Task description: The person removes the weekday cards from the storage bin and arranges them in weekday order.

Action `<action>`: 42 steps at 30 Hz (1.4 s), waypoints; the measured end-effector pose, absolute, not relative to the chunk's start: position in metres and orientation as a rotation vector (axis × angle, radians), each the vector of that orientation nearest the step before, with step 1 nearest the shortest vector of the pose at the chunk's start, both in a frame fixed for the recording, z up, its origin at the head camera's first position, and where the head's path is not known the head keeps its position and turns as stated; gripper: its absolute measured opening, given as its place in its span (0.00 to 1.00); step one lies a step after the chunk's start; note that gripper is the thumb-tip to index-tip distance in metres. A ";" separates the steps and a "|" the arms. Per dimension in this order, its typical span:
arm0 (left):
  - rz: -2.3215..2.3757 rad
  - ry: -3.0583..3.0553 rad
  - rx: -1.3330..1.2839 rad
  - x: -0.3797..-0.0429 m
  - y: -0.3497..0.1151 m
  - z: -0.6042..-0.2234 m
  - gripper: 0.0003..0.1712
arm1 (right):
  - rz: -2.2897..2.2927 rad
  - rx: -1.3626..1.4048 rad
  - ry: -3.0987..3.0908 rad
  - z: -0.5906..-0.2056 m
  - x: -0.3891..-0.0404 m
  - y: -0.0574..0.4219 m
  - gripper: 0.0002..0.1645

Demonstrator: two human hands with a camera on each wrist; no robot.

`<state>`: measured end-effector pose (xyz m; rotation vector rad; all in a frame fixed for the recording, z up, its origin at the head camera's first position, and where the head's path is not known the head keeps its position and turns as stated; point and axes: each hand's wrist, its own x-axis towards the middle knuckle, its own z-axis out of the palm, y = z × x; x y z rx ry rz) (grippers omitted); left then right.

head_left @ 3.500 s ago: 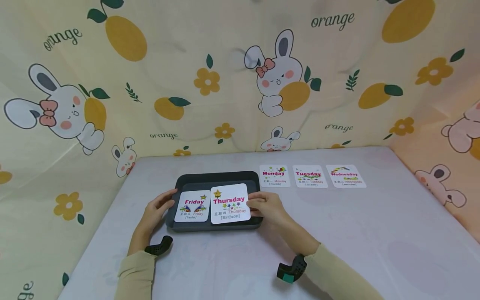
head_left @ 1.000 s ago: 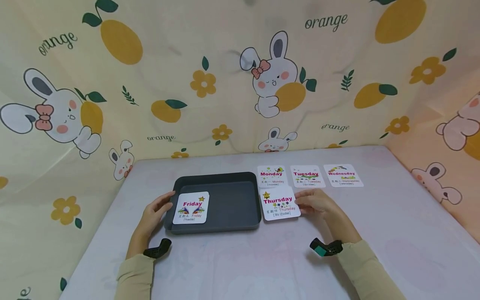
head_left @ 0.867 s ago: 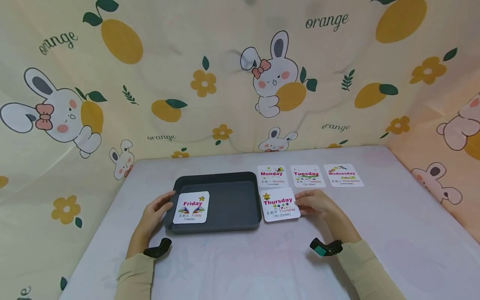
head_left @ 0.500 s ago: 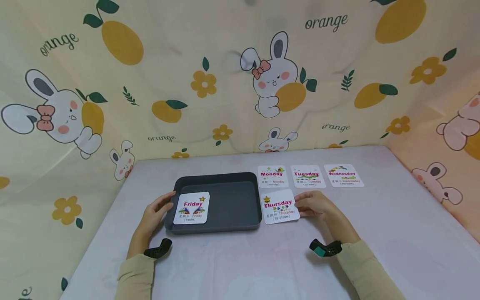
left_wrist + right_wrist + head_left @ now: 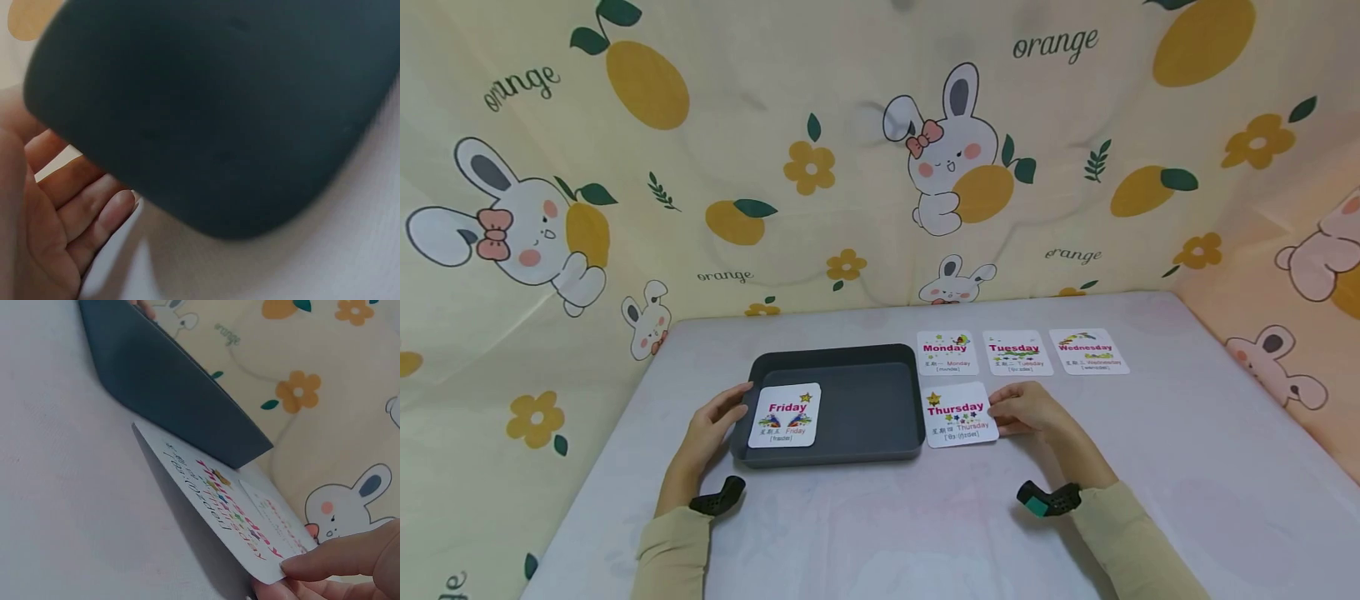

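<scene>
Observing remotely, I found the left hand (image 5: 703,432), fingers relaxed, resting against the left rim of the tray (image 5: 868,417), presumably for steadiness, and the right hand (image 5: 1033,410) pinching the Thursday card (image 5: 957,417), just right of the tray, by its edge, apparently keeping its print uncovered.

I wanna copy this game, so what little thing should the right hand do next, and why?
Probably lower the Thursday card flat onto the table: the right hand pinches its edge slightly raised, with a shadow beneath, and the card is already in front of the Monday card.
</scene>
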<state>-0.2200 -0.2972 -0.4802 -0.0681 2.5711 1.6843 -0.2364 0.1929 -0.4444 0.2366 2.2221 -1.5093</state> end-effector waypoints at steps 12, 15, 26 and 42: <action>1.680 2.571 -0.076 -0.220 -0.297 -0.479 0.28 | -1.393 0.215 2.366 -0.444 -0.235 0.191 0.13; 1.674 2.574 -0.070 -0.220 -0.296 -0.480 0.28 | -1.383 0.228 2.376 -0.443 -0.234 0.191 0.12; 1.682 2.572 -0.077 -0.221 -0.297 -0.482 0.28 | -1.363 0.216 2.392 -0.441 -0.234 0.193 0.10; 1.684 2.573 -0.062 -0.221 -0.297 -0.481 0.27 | -1.359 0.140 2.393 -0.420 -0.243 0.185 0.15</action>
